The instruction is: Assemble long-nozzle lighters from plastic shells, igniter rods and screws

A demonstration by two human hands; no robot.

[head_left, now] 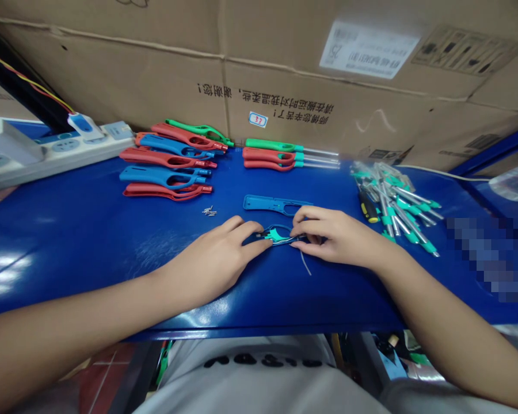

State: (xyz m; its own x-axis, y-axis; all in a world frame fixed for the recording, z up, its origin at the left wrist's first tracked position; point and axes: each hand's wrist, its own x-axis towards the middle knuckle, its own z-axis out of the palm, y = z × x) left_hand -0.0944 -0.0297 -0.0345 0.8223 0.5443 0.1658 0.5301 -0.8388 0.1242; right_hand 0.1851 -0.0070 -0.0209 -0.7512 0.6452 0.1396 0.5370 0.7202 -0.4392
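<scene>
Both hands pinch a blue lighter shell [280, 237] low over the blue table, with a green trigger piece [277, 233] showing inside it. My left hand [224, 253] is closed on its left end, thumb and fingertips together. At the other end, my right hand [334, 233] has its fingers closed round the shell, which they partly hide. A thin pale tube [305, 263] hangs out below the right fingertips. Just behind the hands lies another blue half shell [267, 203], its right end partly covered by my right hand. Small screws [209, 211] lie in a pile to the left.
Red, blue and green handle shells [166, 175] are stacked at the left back. Lighters with metal tubes [280, 157] lie at the back middle. At right are loose metal tubes [408, 213] and a screwdriver [368, 207]. A power strip [60, 149] and cardboard wall [259, 63] border the table.
</scene>
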